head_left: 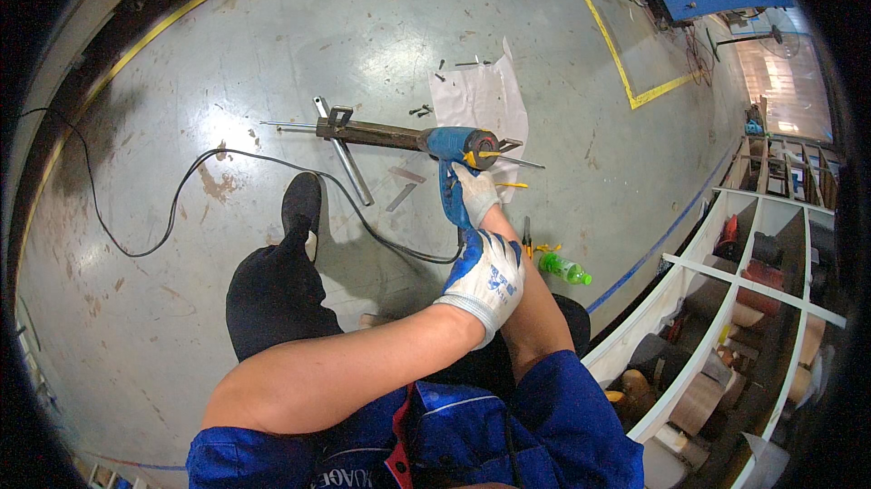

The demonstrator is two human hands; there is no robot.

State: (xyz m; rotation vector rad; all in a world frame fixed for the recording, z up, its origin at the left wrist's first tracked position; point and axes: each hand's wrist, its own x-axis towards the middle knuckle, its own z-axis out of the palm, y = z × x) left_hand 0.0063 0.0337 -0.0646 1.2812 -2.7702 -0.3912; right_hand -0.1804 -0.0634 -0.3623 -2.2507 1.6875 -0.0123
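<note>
A blue drill [458, 149] sits just above the centre of the frame, its nose pointing left into a rusty steel bar [372, 134] that lies across the grey floor [272, 26]; the right hand [475, 190], in a white glove, is clenched around the drill's handle just below the body; the left hand [485, 276], in a white and blue glove, lies lower, right of centre, fingers curled, resting over the right forearm; what it grips, if anything, I cannot tell. A black cable [181, 190] runs from the drill's handle leftward in a wide loop toward the upper left; a silver rod [347, 158] crosses under the bar; a white sheet [481, 99] lies above the drill; a green bottle [564, 268] lies right of the hands; a black shoe [300, 208] stands left of the handle; white shelving [753, 271] fills the right edge.
</note>
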